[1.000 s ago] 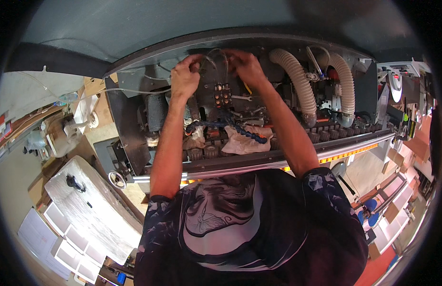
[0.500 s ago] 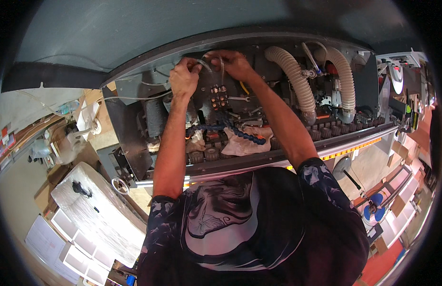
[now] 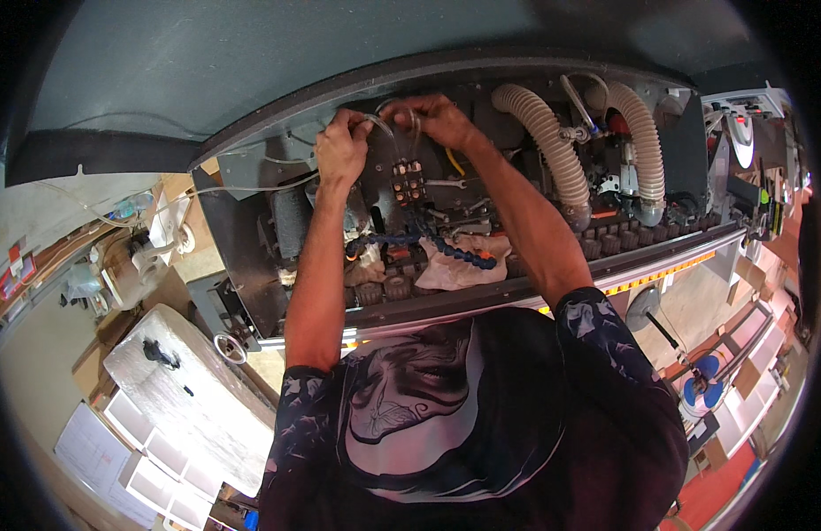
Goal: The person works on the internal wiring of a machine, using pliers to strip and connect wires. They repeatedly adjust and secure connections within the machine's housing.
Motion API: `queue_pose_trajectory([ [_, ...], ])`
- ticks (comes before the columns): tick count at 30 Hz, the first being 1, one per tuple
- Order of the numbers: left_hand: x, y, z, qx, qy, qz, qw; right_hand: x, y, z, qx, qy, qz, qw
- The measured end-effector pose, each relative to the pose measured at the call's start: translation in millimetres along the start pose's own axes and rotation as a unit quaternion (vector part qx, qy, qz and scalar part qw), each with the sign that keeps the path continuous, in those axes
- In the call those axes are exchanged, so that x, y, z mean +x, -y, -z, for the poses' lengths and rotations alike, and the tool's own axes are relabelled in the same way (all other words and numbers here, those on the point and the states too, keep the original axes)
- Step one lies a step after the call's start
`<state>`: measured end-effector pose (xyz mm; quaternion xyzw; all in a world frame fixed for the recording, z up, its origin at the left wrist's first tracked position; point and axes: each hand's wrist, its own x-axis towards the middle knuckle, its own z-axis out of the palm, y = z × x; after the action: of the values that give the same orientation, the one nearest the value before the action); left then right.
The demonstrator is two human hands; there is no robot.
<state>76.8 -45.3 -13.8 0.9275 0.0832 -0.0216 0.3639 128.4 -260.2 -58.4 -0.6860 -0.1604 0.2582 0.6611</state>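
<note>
Dark open machine bay [image 3: 238, 252] ahead of the person, both forearms across its near edge; left hand [image 3: 341, 150] closed in a fingertip grip on a clear tube [image 3: 384, 126], which arcs down to a fitting block [image 3: 408, 181] mid-bay; right hand [image 3: 435, 121] just beside, at a second tube [image 3: 416, 126], its grip too shaded to tell; handling these well, I'd judge, means pinching near the ends, keeping bends wide against kinking, and sparing the block any sideways tug; the bay, as container, holds, big to small: two corrugated hoses [image 3: 547, 146] at right, a crumpled cloth [image 3: 441, 273], a blue segmented hose [image 3: 468, 256] lying over it, a wrench [image 3: 447, 184] beside the block.
</note>
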Motion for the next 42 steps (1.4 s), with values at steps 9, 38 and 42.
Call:
queue_pose_trajectory([
  [9,-4.7,-0.7,1.0,-0.017,-0.003,0.006,1.0,8.0,-17.5,-7.0,-0.007,-0.023,-0.046,0.999],
  [38,-103.7,-19.6,53.2,-0.286,-0.112,0.073,0.949,16.1,3.2,-6.4,-0.264,0.051,-0.061,0.961],
  [42,-109.6,-13.5,55.8,-0.283,-0.117,0.074,0.949,17.8,2.6,-7.3,-0.203,0.069,-0.029,0.976],
])
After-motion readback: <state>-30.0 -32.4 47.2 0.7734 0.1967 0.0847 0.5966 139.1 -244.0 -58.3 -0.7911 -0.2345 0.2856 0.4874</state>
